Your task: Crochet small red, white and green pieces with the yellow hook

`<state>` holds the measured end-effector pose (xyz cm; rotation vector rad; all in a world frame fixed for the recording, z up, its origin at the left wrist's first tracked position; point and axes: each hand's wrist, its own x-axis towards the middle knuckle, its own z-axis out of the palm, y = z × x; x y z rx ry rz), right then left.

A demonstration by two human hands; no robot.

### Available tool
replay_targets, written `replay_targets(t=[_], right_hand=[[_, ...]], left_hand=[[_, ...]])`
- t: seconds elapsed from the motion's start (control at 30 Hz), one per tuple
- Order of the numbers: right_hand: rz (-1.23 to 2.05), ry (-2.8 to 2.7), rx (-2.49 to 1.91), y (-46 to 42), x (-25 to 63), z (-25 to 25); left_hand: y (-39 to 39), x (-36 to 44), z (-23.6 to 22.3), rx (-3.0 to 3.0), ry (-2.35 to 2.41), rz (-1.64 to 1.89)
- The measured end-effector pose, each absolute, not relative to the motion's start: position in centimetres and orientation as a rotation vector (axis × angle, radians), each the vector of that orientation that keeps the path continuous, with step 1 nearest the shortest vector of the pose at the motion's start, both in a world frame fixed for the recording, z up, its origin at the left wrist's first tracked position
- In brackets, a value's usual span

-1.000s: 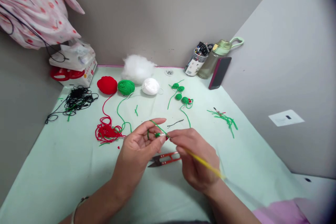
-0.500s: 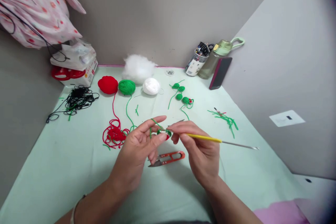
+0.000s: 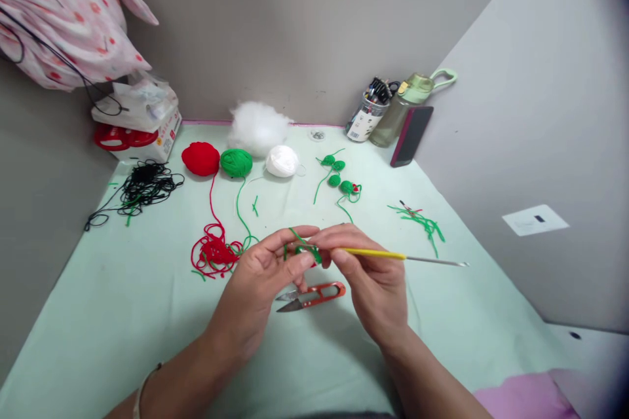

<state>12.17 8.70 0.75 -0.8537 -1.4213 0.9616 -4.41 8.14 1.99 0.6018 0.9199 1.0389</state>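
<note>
Between the thumb and fingers of my left hand [image 3: 268, 275] is a small green, white and red crochet piece [image 3: 314, 254]. Green yarn passes over the raised index finger of that hand. My right hand [image 3: 376, 281] is closed round the yellow handle of a crochet hook [image 3: 376, 253]. One end of the hook meets the crochet piece; its other metal end points right. Fingers partly hide the working tip. Orange thread snips [image 3: 324, 292] lie on the table just below my hands, blades pointing left.
Red yarn [image 3: 200, 158], green yarn [image 3: 236, 162] and white yarn [image 3: 282, 162] balls stand before white stuffing [image 3: 259, 126]. Loose red yarn [image 3: 216, 253] and tangled black cord [image 3: 150, 184] lie left. Small green crochet pieces [image 3: 335, 180], yarn scraps [image 3: 425, 226], a phone [image 3: 413, 136] and bottle [image 3: 396, 118] are right.
My right hand and the hook have shifted slightly left and up, closer to my left hand. The hook lies flatter, and my left index finger is a little lower.
</note>
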Motion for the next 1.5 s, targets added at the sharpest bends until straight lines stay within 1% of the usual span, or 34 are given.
replay_targets(t=[0.23,0.33,0.47,0.63,0.7,0.77,0.83,0.93,1.0,1.07,1.2,1.3,1.4,1.5], right_hand=[[1.181,-1.244,-0.852,8.9,12.8,0.8],[1.149,-1.264,-0.842,8.7,12.8,0.9],[0.87,-1.489,-0.91,8.1,12.8,1.0],[0.328,-1.936,-0.873,7.3,12.6,0.7],[0.246,-1.987,-0.892,7.2,12.5,0.5],[0.296,-1.919,-0.904,7.3,12.5,0.5],[0.417,-1.767,-0.905,7.6,12.5,0.5],[0.735,-1.483,-0.848,8.4,12.5,0.7],[0.914,-1.389,-0.81,8.7,12.3,0.8],[0.922,-1.432,-0.832,8.7,12.0,0.8],[0.636,-1.663,-0.899,7.9,11.9,0.5],[0.482,-1.793,-0.89,7.7,12.3,0.2],[0.585,-1.643,-0.879,8.1,12.7,0.4],[0.867,-1.422,-0.83,8.7,12.8,0.7]], left_hand=[[7.9,-4.7,2.0,0.646,0.945,1.023],[8.0,-4.8,2.1,0.642,0.96,1.023],[7.9,-4.7,1.8,0.67,1.029,1.063],[7.7,-4.1,1.4,0.649,1.01,1.133],[7.7,-4.1,1.5,0.554,0.942,1.087],[7.8,-4.3,1.7,0.454,0.873,1.009],[8.0,-4.5,2.1,0.392,0.833,0.977],[8.1,-4.7,2.4,0.408,0.825,1.007],[8.0,-4.6,2.4,0.471,0.836,1.001],[7.8,-4.3,2.1,0.543,0.871,1.003],[7.7,-4.1,1.5,0.589,0.919,1.058],[7.9,-4.4,1.5,0.498,0.856,0.998],[8.3,-4.8,1.7,0.408,0.818,0.962],[8.4,-4.8,1.7,0.45,0.835,1.003]])
